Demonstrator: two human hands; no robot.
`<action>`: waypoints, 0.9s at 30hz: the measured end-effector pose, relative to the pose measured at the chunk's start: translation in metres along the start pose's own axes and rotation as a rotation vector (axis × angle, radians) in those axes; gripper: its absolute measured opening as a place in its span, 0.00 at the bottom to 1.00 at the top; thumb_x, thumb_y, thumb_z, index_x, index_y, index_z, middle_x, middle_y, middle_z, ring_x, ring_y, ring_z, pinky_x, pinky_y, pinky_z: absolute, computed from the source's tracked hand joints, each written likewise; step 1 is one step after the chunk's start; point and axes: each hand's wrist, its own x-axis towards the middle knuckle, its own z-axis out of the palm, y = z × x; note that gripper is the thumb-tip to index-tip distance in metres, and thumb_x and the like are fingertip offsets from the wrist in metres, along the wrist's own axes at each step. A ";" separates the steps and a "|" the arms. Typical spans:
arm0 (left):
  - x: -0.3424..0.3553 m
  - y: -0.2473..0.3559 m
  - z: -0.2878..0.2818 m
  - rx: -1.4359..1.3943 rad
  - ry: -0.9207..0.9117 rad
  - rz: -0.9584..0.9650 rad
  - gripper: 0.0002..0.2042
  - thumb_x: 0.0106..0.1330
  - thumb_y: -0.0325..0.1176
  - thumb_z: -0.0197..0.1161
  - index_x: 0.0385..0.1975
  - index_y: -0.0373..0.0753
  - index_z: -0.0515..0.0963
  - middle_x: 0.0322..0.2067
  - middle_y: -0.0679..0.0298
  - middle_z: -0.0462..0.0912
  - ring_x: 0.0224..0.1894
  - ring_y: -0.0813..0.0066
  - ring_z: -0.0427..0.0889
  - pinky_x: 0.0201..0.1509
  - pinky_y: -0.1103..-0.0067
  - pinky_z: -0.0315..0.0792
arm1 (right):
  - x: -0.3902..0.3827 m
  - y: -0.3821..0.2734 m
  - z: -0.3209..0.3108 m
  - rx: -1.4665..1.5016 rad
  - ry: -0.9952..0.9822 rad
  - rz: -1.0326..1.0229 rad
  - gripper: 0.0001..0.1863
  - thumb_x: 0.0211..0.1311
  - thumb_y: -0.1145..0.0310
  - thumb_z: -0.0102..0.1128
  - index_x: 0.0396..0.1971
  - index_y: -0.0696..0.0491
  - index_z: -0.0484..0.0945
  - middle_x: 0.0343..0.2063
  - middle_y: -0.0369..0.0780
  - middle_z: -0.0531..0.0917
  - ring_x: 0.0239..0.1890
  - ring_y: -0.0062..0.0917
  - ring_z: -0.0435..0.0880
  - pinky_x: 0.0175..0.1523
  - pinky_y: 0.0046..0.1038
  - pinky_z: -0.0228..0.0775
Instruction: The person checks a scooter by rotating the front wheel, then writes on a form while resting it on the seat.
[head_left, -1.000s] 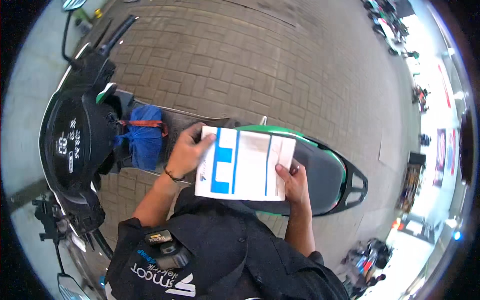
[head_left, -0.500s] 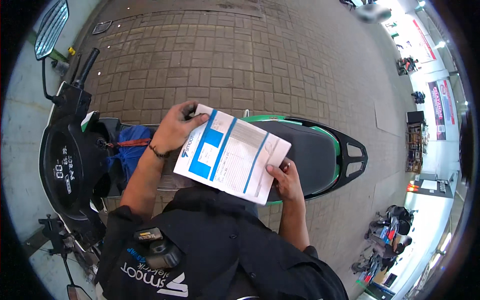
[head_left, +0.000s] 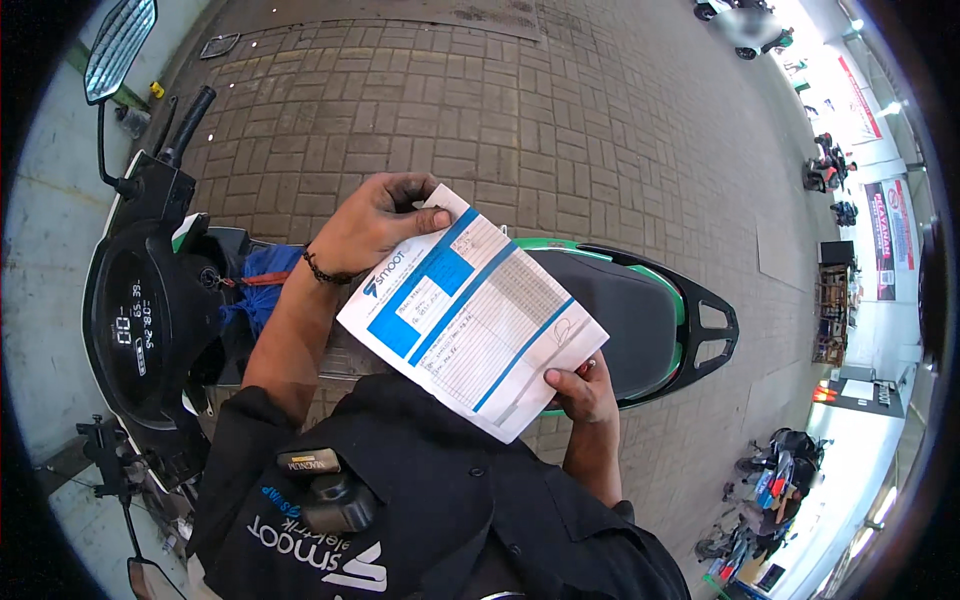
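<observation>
Between my two hands is a white paper form [head_left: 470, 320] with blue bands, ruled lines and handwriting, tilted in front of my chest. My left hand [head_left: 392, 222] pinches its upper left corner, thumb on top, a dark bracelet at the wrist. At the lower right edge, my right hand [head_left: 582, 392] grips the paper with the thumb on its face and the other fingers mostly behind it. Beneath the form lies the black seat [head_left: 625, 325] of a green and black scooter, partly hidden by the paper.
The scooter's handlebar grip [head_left: 188, 125], mirror [head_left: 120, 50] and lit display [head_left: 135, 325] are at the left. A blue cloth bundle [head_left: 262, 275] sits behind the handlebar. Brick paving [head_left: 440, 120] surrounds the scooter. Parked motorbikes [head_left: 775, 490] and a person stand at the far right.
The form has turned clockwise, its right end dropping lower and shifting right with my right hand. My left hand has moved slightly up and right, still holding the corner.
</observation>
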 end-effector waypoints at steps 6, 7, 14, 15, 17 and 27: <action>-0.002 -0.007 -0.004 -0.057 0.014 -0.020 0.17 0.60 0.37 0.66 0.41 0.29 0.77 0.33 0.61 0.82 0.34 0.81 0.79 0.38 0.83 0.73 | 0.003 0.002 0.006 0.011 0.023 0.005 0.28 0.53 0.75 0.64 0.55 0.60 0.66 0.41 0.41 0.81 0.33 0.17 0.79 0.29 0.18 0.70; -0.002 -0.011 -0.005 -0.073 0.035 -0.023 0.18 0.60 0.38 0.66 0.42 0.30 0.77 0.34 0.62 0.81 0.34 0.81 0.79 0.38 0.84 0.73 | 0.004 0.003 0.002 0.014 0.014 0.030 0.27 0.53 0.75 0.64 0.54 0.60 0.67 0.40 0.41 0.81 0.32 0.17 0.80 0.29 0.18 0.70; -0.024 -0.065 -0.077 0.207 0.510 -0.095 0.20 0.62 0.45 0.62 0.41 0.32 0.77 0.35 0.61 0.82 0.35 0.74 0.80 0.41 0.78 0.73 | 0.010 0.005 -0.004 0.035 0.089 0.059 0.27 0.51 0.76 0.61 0.53 0.63 0.67 0.41 0.45 0.81 0.39 0.28 0.83 0.41 0.26 0.76; -0.034 -0.083 -0.101 0.402 0.632 -0.083 0.19 0.62 0.45 0.62 0.39 0.31 0.78 0.36 0.59 0.82 0.35 0.69 0.81 0.42 0.76 0.74 | 0.010 0.004 -0.003 0.033 0.085 0.062 0.27 0.51 0.76 0.61 0.53 0.63 0.67 0.41 0.45 0.81 0.39 0.28 0.83 0.41 0.26 0.76; -0.070 -0.111 -0.144 0.661 0.793 -0.200 0.19 0.62 0.44 0.62 0.38 0.31 0.78 0.36 0.56 0.82 0.38 0.64 0.81 0.43 0.74 0.73 | 0.014 0.003 0.000 -0.003 0.076 0.094 0.21 0.55 0.74 0.62 0.49 0.60 0.70 0.31 0.40 0.82 0.24 0.19 0.80 0.20 0.18 0.69; -0.156 -0.173 -0.136 1.104 1.163 -0.318 0.17 0.58 0.39 0.65 0.39 0.31 0.76 0.38 0.49 0.80 0.43 0.54 0.79 0.49 0.69 0.71 | 0.042 0.076 -0.063 -0.293 0.335 0.258 0.17 0.55 0.68 0.59 0.41 0.62 0.71 0.27 0.39 0.78 0.18 0.19 0.73 0.18 0.20 0.61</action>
